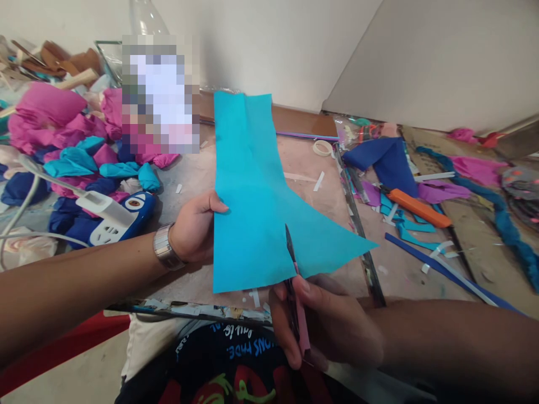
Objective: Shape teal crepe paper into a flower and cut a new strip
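Observation:
A turquoise sheet (248,185), thin like paper or fabric, is held up over the work table. My left hand (196,227) pinches its left edge, thumb in front and fingers hidden behind. On the right the sheet runs out to a long point. My right hand (320,314) grips a pair of scissors (291,252) with pinkish handles. One dark blade lies over the front of the sheet near its lower edge. The other blade is hidden behind the sheet, so how wide they stand apart cannot be seen.
Left, pink, blue and turquoise bundles (50,120) are heaped beside a power strip (122,219) with a plugged-in charger. Right, an orange-handled cutter (419,207), dark blue cloth (391,163) and scraps lie about. A tape roll (323,148) sits near the back. A blurred patch hides something.

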